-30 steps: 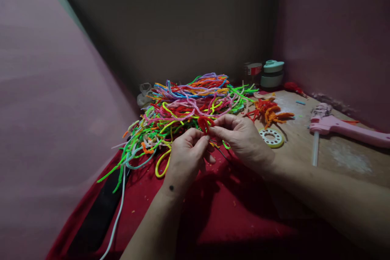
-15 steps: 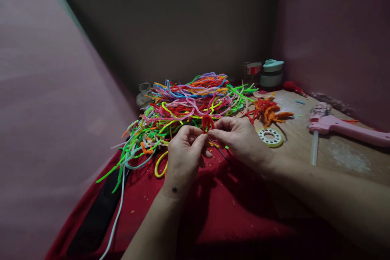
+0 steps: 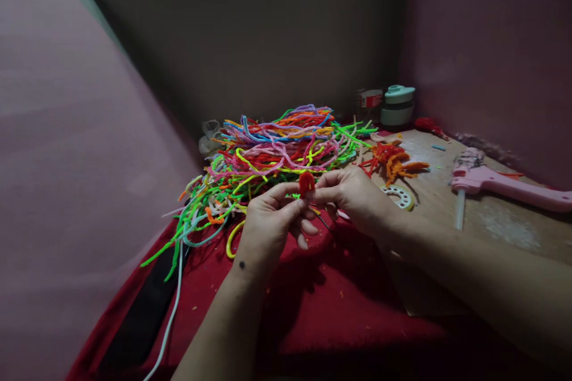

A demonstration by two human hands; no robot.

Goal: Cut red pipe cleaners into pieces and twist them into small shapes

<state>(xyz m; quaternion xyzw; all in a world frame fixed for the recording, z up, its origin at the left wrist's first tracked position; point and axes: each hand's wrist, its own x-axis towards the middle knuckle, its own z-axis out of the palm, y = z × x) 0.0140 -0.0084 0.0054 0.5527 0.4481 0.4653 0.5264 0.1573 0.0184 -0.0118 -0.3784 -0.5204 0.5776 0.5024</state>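
- The left hand (image 3: 268, 223) was raised above the red cloth (image 3: 339, 303), thumb and forefinger closed on the lower left side of a red piece (image 3: 306, 183); its other fingers curled loosely underneath.
- The right hand (image 3: 353, 196) met it from the right, its fingertips pinched on the same red piece, so that both hands were clamped on it.
- The red piece, a small fuzzy bend of pipe cleaner, stood upright between the two sets of fingertips, held off the cloth and just in front of the pile (image 3: 277, 149).
- A thin dark wire (image 3: 322, 222) ran down from under the fingers towards the cloth; I could not tell whether it joined the red piece.
- The pile, a tangle of pipe cleaners in many colours, lay behind the hands against the back wall, with green strands trailing off to the left.
- A yellow loop (image 3: 232, 238) lay on the cloth just left of the left hand.
- A white cord (image 3: 172, 309) ran down the cloth's left side beside a black strap (image 3: 143, 315).
- A pale ring (image 3: 400, 195) lay on the table (image 3: 504, 232) just behind the right hand, partly hidden by it.
- An orange bunch (image 3: 395, 162) lay beyond the ring.
- A pink glue gun (image 3: 500, 181) lay well to the right.
- A pale green tub (image 3: 397, 106) stood in the back corner.
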